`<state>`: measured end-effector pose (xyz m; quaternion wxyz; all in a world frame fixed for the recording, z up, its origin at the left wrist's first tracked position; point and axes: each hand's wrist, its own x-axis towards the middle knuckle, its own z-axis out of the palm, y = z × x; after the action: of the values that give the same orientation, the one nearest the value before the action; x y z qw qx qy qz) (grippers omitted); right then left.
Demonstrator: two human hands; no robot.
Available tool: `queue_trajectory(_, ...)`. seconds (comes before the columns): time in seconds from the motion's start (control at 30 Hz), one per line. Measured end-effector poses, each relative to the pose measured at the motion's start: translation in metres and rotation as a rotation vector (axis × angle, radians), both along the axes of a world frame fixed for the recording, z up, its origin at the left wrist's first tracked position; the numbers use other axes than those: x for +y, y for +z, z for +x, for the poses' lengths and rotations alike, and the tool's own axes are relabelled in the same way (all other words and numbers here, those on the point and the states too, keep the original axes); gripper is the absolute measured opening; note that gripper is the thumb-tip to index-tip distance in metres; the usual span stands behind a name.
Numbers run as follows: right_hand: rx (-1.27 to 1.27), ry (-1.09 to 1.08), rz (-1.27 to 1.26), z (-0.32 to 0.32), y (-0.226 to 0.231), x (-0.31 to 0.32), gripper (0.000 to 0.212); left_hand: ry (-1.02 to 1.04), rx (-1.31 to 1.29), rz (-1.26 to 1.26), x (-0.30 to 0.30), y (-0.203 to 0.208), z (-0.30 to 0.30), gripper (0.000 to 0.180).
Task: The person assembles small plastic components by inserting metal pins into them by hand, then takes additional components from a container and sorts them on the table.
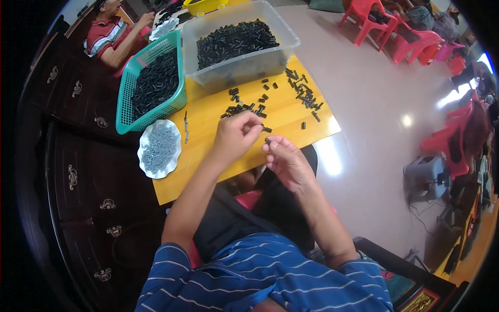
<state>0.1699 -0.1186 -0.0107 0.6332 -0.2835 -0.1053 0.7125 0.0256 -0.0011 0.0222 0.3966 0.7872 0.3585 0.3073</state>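
Observation:
Above the near edge of the yellow table (200, 169), my right hand (287, 162) pinches a small black cylindrical piece (267, 141) between thumb and fingers. My left hand (236, 136) is close by, its fingertips pressed together; what they hold, if anything, is hidden. Another black piece (267, 129) shows just beside those fingertips. Behind my left hand lies a loose pile of short black pieces (239, 110). A second group of black pieces (305, 92), some longer, is spread along the table's right side. A white scalloped dish (177, 141) of small silvery parts stands at the left.
A clear plastic bin (228, 78) and a green basket (182, 86), both full of black pieces, stand at the back. Dark drawers (78, 177) line the left. Another person (117, 39) sits at the far left. Red plastic chairs (366, 23) are at the far right.

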Motion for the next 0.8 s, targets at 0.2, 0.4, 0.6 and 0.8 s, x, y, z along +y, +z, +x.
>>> queue_trajectory(0.2,-0.268,-0.064,0.019,-0.009,-0.001,-0.002,0.022,-0.062,-0.230,-0.388,-0.028,0.020,-0.030,0.013)
queue_trajectory(0.4,-0.378,-0.065,0.098,-0.016,0.001,-0.002,0.015,-0.106,-0.253,-0.422,-0.030,0.012,-0.039,0.015)
queue_trajectory(0.6,-0.441,-0.158,0.144,-0.022,0.003,-0.003,0.016,-0.068,-0.275,-0.439,-0.031,0.013,-0.040,0.015)
queue_trajectory(0.8,-0.609,-0.215,0.170,-0.024,0.001,-0.006,0.014,-0.077,-0.253,-0.488,-0.033,0.015,-0.040,0.013)
